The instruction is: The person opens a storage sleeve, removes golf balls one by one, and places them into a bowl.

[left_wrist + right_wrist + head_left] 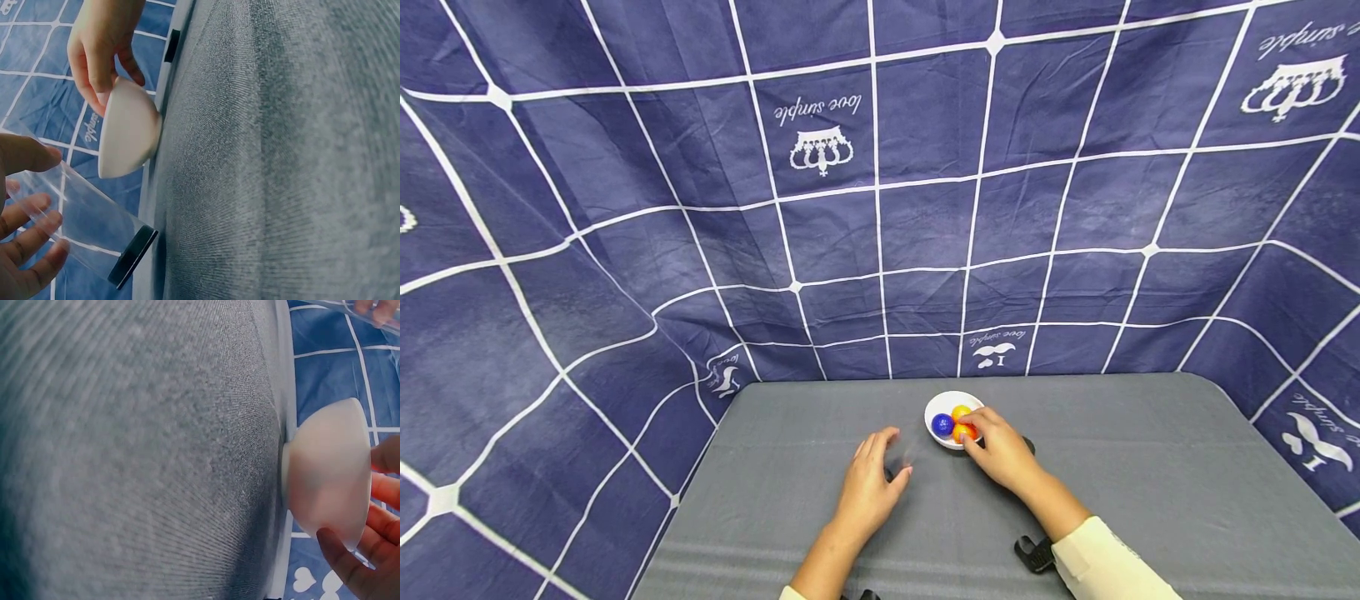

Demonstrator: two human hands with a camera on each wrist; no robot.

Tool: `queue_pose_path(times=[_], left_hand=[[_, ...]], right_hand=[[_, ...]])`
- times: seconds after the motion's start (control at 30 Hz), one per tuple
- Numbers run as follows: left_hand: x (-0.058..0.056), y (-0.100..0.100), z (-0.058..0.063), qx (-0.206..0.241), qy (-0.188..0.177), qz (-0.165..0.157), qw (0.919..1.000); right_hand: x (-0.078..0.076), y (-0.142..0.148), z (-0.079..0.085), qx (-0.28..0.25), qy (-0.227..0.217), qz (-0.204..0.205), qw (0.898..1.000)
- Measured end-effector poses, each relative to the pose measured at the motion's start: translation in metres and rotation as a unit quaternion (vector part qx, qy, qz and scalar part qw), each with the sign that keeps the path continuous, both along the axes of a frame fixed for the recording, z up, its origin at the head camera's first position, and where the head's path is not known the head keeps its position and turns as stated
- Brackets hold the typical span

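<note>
A white bowl [931,406] stands on the grey-covered table, holding a blue ball [942,425], a yellow-orange ball [961,412], an orange ball [962,432] and a bit of red. From the right, my right hand [1002,450] reaches over the rim, thumb and index fingertips around the orange ball. One of its fingers touches the bowl's outer wall [331,481]; the bowl hides the pinch in both wrist views. To the left, my left hand [868,483] grips a clear plastic tube [87,219] with a black end [133,256], tilted close over the table.
A small black object [1028,446] lies on the table behind my right hand, partly hidden by it. Black wrist gear [1036,554] shows beside the right sleeve [1108,562]. A blue curtain [925,225] with white lines hangs behind the grey tabletop [790,467] and along its sides.
</note>
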State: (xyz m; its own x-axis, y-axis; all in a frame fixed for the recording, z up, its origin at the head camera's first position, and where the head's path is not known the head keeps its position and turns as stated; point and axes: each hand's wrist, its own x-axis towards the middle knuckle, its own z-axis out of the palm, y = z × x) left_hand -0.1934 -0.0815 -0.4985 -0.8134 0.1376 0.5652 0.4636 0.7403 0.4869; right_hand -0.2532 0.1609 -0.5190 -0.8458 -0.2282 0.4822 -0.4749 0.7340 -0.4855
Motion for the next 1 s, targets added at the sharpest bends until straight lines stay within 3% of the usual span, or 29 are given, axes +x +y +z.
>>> queue_pose_path(times=[0.67,1.0], left_hand=[[0.001,0.003,-0.001,0.029,-0.02,0.014,0.9993],[-0.01,0.008,-0.003,0.08,-0.041,0.027,0.9956]], right_hand=[[0.002,-0.001,0.002,-0.01,-0.017,0.0,1.0],[0.004,-0.002,0.005,-0.003,0.002,0.002,1.0]])
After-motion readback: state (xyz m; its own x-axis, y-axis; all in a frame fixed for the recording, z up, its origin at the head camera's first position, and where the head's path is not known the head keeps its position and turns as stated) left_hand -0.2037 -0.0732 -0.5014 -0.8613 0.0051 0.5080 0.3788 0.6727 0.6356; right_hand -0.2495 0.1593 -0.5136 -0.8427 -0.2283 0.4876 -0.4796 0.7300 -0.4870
